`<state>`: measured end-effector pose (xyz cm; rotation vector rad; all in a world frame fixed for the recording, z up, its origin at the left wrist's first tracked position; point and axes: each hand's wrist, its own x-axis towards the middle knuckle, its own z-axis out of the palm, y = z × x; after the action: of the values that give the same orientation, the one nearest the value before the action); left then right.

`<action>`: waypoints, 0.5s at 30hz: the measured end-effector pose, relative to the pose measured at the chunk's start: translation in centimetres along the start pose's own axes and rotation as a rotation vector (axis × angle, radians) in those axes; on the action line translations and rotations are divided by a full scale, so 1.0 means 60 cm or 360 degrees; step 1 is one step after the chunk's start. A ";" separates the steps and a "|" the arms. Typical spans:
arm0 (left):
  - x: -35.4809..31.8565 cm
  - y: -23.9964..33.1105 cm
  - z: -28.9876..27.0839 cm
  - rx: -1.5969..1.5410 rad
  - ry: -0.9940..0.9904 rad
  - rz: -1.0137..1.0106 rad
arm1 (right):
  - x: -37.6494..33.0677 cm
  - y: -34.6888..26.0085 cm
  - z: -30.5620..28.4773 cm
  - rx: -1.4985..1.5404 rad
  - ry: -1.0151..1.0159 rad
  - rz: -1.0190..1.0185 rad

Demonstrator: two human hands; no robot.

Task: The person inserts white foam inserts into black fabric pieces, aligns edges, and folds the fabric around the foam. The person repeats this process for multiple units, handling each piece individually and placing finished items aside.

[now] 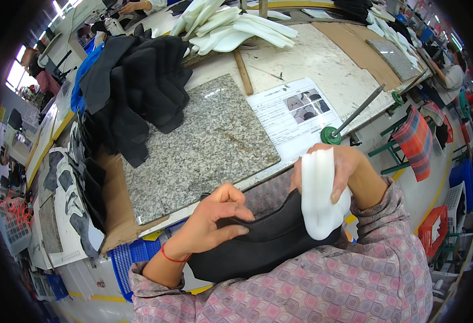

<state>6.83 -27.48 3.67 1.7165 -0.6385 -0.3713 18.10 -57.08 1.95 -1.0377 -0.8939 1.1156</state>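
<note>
Leftward, red cord tops a basket; left hand pinches black piece

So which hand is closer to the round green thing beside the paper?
Right. The right hand is just below the green thing in the picture, holding a white piece; the left hand is farther, down and to the left, pinching the black piece.

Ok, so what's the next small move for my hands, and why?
Perhaps turn the white piece along the upper edge of the black piece: your right hand holds it crosswise near the right end, while your left hand pinches that edge.
</note>
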 end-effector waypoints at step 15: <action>-0.014 0.077 0.028 0.0246 0.0155 0.0209 | 0.152 0.004 -0.052 0.0281 0.0346 -0.0465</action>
<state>4.21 -29.00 7.67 1.8162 -0.7196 -0.1478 22.95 -48.76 1.31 -0.8335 -0.7310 0.8043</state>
